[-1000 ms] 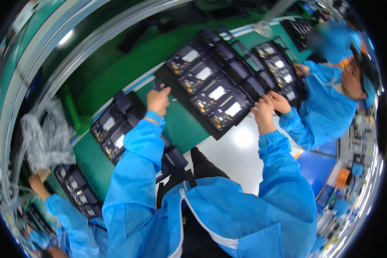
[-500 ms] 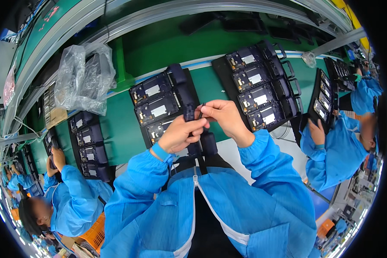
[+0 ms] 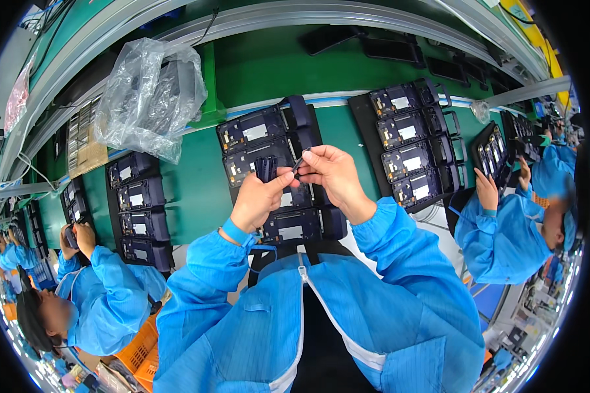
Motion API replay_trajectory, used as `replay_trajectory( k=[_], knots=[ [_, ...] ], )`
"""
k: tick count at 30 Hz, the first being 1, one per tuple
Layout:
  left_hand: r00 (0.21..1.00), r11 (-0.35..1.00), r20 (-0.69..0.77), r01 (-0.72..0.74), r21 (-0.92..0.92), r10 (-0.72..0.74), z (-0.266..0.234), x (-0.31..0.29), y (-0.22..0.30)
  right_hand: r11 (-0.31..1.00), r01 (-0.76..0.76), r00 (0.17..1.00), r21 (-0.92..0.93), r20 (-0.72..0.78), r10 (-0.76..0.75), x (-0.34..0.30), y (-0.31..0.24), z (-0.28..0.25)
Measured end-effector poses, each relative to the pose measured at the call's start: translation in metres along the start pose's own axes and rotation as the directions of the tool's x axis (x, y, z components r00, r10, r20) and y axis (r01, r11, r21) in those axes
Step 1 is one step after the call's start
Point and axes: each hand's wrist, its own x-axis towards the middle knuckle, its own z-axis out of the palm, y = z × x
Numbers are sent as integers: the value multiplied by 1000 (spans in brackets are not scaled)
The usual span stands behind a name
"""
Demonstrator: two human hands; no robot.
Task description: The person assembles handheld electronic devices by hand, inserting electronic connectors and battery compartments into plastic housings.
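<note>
In front of my chest, over a row of opened dark device housings (image 3: 250, 130), both hands meet. My left hand (image 3: 257, 200) is closed around a dark ribbed bundle of short strips (image 3: 266, 168), which sticks up past its fingers. Its thumb and forefinger tips come close to my right hand (image 3: 334, 175). Between the thumb and fingers of the right hand is a small thin dark strip (image 3: 299, 161); its exact kind is too small to tell. Below my hands another housing (image 3: 290, 227) with a pale label lies face up. The hands hide part of the row.
Further black trays of housings lie on the green bench to the right (image 3: 410, 167) and left (image 3: 137, 200). Clear plastic bags (image 3: 152, 98) hang at the upper left beside a metal rail. Co-workers in blue sit on both sides (image 3: 108, 295), and dark panels (image 3: 390, 50) lie on the far shelf.
My left hand and the ribbed bundle have shifted left, uncovering the lower housing. The right hand still pinches the dark strip. The view has turned slightly, moving the bench items right.
</note>
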Motion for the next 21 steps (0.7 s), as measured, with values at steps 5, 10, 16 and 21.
replay_trajectory(
  k=[5,10,16,21],
  knots=[
    [994,996,-85,-62,61,67,-2,2,0,992,124,990,12,60,-124,6,11,8],
    [809,636,-53,-417,649,585,-49,39,19,960,188,944,-205,-231,-234,84,-19,-47],
    [770,109,180,-308,945,612,-73,119,29,984,-32,995,-177,-95,16,144,-13,-39],
    [873,-107,238,-212,971,426,-61,132,34,974,-59,993,-220,-108,36,141,-26,-32]
  ],
)
